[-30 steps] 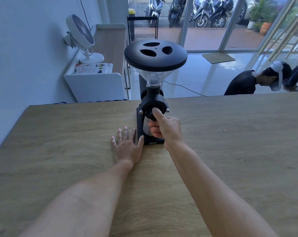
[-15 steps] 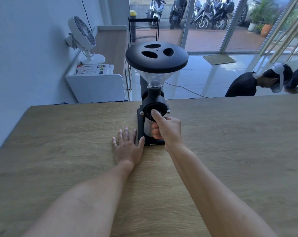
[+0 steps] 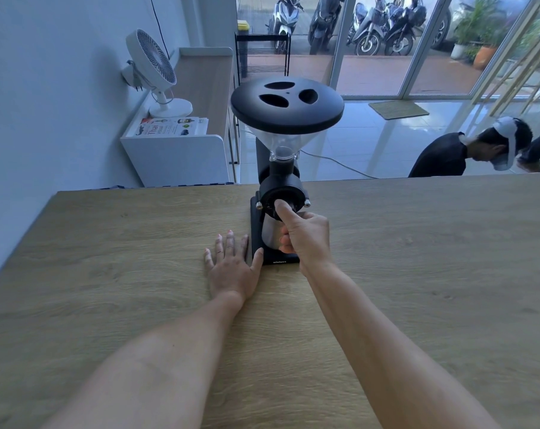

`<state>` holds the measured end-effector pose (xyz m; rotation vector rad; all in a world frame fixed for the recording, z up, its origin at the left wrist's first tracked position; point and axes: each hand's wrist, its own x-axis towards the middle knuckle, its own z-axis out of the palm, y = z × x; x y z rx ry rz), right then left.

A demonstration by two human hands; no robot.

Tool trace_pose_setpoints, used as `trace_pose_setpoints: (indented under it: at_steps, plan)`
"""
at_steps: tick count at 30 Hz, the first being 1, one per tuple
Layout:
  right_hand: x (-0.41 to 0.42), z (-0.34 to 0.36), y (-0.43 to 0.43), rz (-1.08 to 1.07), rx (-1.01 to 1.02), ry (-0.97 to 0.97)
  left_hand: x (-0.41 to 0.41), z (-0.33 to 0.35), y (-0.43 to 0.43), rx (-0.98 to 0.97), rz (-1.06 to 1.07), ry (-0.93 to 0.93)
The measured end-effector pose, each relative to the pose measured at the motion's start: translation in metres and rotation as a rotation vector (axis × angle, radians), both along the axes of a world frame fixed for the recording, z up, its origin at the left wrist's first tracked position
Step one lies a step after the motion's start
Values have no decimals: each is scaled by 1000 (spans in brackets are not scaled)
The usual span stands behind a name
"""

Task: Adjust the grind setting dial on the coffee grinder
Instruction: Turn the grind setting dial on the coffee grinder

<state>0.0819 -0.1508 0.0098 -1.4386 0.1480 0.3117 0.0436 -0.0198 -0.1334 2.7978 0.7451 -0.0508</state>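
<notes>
A black coffee grinder [image 3: 286,106] with a clear hopper and a wide black lid stands on the wooden table [image 3: 107,243]. Its round grind dial [image 3: 275,193] faces me at mid height, above a metal cup [image 3: 270,236] on the base. My right hand [image 3: 306,236] grips the dial from below, thumb pressed on its face and fingers curled under it. My left hand [image 3: 231,267] lies flat on the table, fingers spread, with its thumb touching the left edge of the grinder's base.
The table's far edge runs just behind the grinder. Beyond it stand a white cabinet [image 3: 176,156] with a fan [image 3: 154,66] and a magazine, and a person in black [image 3: 467,153] bends low at the right. A cable crosses the tiled floor.
My right thumb has shifted slightly across the dial's face. The left hand has stayed flat beside the base. The view has dropped a little.
</notes>
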Motion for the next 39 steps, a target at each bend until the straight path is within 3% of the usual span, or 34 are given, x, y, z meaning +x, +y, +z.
trace_pose_setpoints:
  at_steps: [10, 20, 28, 39]
  plan:
    - [2, -5, 1, -23, -132, -95, 1, -2, 1, 6, 1, -2]
    - [2, -2, -1, 5, -148, -65, 1, -2, 1, 2, -4, -6]
    - [2, -1, -8, 236, -7, 40, 0, -1, 1, 5, -6, -5]
    - [0, -1, -7, 228, 120, 85, 0, -1, 1, -4, -4, -5]
